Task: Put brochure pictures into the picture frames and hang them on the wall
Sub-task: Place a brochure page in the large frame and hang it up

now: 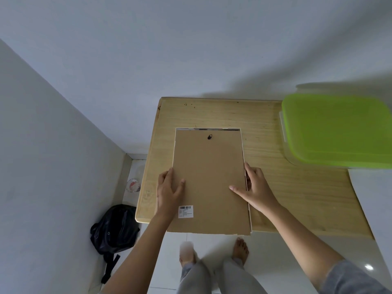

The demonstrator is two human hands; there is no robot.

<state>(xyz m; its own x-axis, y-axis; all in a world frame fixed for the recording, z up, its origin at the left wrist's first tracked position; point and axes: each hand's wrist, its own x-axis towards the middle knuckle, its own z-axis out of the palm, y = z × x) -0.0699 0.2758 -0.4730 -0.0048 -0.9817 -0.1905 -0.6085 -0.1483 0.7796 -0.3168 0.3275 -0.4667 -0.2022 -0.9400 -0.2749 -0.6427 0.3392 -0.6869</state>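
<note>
Head view, looking down on a pale wooden counter [286,187] set against a white wall. Picture frame [210,166] lying face down at the counter's near left, brown back uppermost, near end jutting past the counter's near edge. Small black hanger [209,137] at the far end of the back, barcode label [185,211] near the left near corner. Left hand [169,187] resting on the frame's left edge, thumb flat on the brown back, fingers [167,172] straight along the side. Right hand [255,185] gripping the right edge, thumb on the back, fingers curled over the side. Green lid [339,130] on a clear box at the far right, white sheet [373,198] just near of it. Black backpack [114,228] on the floor at the left.
</note>
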